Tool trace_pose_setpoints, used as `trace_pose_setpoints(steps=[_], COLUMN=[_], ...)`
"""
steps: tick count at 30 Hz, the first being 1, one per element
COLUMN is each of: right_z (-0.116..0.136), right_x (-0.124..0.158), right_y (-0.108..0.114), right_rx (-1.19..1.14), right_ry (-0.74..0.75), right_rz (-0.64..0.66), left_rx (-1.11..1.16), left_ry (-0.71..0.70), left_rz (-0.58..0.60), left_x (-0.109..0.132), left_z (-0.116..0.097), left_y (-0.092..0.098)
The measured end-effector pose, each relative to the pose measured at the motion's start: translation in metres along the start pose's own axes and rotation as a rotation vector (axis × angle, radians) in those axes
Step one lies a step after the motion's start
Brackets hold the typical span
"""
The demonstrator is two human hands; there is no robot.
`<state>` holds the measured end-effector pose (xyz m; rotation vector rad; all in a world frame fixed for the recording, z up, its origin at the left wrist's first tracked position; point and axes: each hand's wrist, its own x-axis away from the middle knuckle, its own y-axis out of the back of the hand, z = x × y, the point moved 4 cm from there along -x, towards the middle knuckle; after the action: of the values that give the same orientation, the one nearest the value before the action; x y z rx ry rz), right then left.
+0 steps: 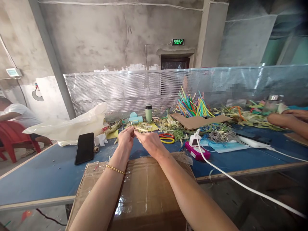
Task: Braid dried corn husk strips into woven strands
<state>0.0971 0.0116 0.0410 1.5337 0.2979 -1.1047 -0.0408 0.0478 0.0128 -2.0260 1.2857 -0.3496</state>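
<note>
My left hand [126, 138] and my right hand [152, 143] meet above the far edge of a taped cardboard box [144, 192], with fingertips pinched close together. What they pinch is too small and too covered by the fingers to make out. A thin pale strip [143, 129] shows just past the fingertips; whether it is held I cannot tell. Dried plant scraps and a yellow sheet [154, 127] lie right behind the hands. Scissors with red and yellow handles [167, 138] rest to the right of my right hand.
On the blue table [43, 173] are a black phone [84, 148], a green bottle [148, 114], colourful pipe cleaners [192, 104], a cardboard piece [199, 121] and a magenta box [197, 151]. A white cable [231, 177] crosses the right side. Another person's arms [288, 118] reach in at far right.
</note>
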Motion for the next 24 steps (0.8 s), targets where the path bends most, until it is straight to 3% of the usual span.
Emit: trace_pose_setpoints(steps=[5, 10, 19, 24], right_z=[0.009, -0.001, 0.004, -0.003], right_x=[0.001, -0.003, -0.003, -0.004], right_y=[0.000, 0.007, 0.014, 0.016], right_rx=[0.160, 0.196, 0.299, 0.119], right_ry=[-0.041, -0.066, 0.042, 0.000], right_rz=[-0.008, -0.057, -0.093, -0.196], left_rx=[-0.124, -0.152, -0.224, -0.270], left_ry=[-0.150, -0.089, -0.090, -0.114], left_rz=[-0.009, 0.137, 0.229, 0.265], left_x=[0.004, 0.015, 0.021, 0.022], left_z=[-0.006, -0.003, 0.001, 0.000], left_y=[-0.001, -0.015, -0.019, -0.021])
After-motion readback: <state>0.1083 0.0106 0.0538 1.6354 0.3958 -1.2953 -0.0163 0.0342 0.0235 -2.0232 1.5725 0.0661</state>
